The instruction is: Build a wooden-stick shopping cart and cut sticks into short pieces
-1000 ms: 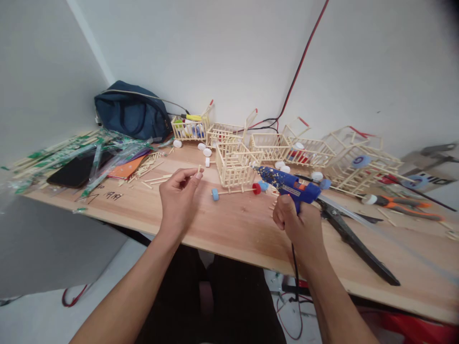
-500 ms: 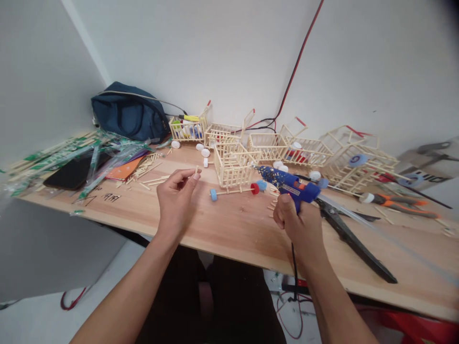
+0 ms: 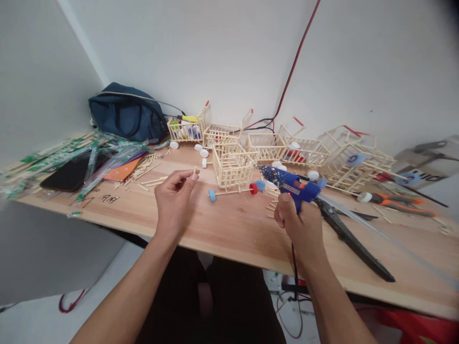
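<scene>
Taking the nearest stick basket (image 3: 233, 172) as your landmark, you have a stretch of plain wood on the surface (image 3: 222, 229) in front of it, running between your forearms to the front edge. Room is tighter to its right, where shears (image 3: 353, 243) slant toward that edge and pliers (image 3: 398, 203) lie farther out. To its left, past loose sticks (image 3: 143, 172), a phone (image 3: 70, 177) lies partly under plastic wrappers.

Your hands are well apart. Your left hand (image 3: 172, 200), left of the basket, has thumb and finger pinched on a short stick (image 3: 195, 169) that stands roughly upright. Your right hand (image 3: 301, 220) is wrapped around the glue gun (image 3: 290, 184), just right of the basket. The gun's long axis runs sideways, its nozzle pointing left and slightly away from you at the basket's right side; you cannot tell whether the tip touches. Its cord (image 3: 294, 263) drops past the front edge.

Along the basket's front lies an axle (image 3: 233, 192), blue cap at its left end, red at its right. Behind and left of the basket, a small cart (image 3: 186, 131) holds green, white and blue pieces; behind and right, another cart (image 3: 308, 152) shows red and white ones.
</scene>
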A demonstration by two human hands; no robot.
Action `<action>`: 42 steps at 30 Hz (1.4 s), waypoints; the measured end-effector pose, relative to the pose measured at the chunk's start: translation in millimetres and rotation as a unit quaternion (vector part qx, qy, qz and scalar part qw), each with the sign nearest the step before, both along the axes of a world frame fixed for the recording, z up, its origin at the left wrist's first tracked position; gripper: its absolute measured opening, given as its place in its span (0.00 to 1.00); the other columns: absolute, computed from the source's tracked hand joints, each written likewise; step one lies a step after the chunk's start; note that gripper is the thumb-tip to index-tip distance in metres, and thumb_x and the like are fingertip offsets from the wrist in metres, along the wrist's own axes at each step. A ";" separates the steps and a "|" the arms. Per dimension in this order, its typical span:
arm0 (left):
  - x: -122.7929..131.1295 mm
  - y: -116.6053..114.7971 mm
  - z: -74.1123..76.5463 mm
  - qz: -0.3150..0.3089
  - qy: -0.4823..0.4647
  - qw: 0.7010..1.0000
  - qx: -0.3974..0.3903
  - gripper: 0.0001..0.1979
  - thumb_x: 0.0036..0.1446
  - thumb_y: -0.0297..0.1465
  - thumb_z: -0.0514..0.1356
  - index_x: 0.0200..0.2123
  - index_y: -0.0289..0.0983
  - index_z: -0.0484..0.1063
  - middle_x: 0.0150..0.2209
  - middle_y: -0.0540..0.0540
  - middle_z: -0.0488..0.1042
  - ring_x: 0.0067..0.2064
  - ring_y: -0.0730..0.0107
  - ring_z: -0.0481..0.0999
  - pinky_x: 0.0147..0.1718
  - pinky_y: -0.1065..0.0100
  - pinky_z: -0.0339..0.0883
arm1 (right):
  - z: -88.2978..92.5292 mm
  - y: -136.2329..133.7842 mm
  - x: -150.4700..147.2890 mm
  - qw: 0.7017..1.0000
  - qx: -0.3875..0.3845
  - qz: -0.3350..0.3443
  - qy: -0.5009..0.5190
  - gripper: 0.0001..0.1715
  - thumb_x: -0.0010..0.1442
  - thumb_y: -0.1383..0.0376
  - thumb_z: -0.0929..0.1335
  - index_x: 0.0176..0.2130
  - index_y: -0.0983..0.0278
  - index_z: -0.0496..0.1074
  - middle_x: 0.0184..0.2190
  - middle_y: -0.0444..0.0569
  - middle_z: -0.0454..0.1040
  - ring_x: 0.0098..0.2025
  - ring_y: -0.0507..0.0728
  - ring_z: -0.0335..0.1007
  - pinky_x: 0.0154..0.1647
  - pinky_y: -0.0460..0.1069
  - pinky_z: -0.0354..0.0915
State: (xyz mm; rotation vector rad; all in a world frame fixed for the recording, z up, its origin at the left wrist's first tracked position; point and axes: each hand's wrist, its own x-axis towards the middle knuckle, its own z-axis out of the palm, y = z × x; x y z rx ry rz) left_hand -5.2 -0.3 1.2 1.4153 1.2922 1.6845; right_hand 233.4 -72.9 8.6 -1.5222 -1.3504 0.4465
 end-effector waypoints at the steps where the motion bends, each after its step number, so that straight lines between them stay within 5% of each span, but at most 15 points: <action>1: 0.2 -0.1 0.3 0.001 -0.001 1.000 0.000 0.11 0.53 0.38 0.65 0.36 0.38 0.80 0.40 0.45 0.80 0.39 0.66 0.76 0.40 0.66 0.66 | -0.3 -0.3 0.0 1.000 0.001 0.000 0.000 0.33 0.63 0.42 0.60 0.18 0.61 0.57 0.13 0.42 0.60 0.17 0.49 0.57 0.20 0.46 0.55; 33: 1.4 -1.2 0.6 0.001 -0.021 1.000 0.004 0.09 0.53 0.36 0.66 0.35 0.38 0.80 0.39 0.46 0.81 0.38 0.68 0.76 0.39 0.67 0.66 | -0.1 -4.4 8.0 0.992 0.023 -0.051 -0.109 0.32 0.63 0.43 0.59 0.18 0.61 0.58 0.13 0.44 0.62 0.19 0.52 0.60 0.24 0.48 0.54; 42: 0.9 -0.3 -1.1 -0.004 -0.038 0.999 0.002 0.10 0.53 0.37 0.66 0.35 0.38 0.80 0.39 0.45 0.81 0.36 0.68 0.75 0.37 0.67 0.65 | 7.7 -5.8 -14.6 0.990 0.010 0.114 0.084 0.28 0.64 0.44 0.61 0.25 0.63 0.62 0.16 0.41 0.60 0.17 0.49 0.56 0.18 0.46 0.53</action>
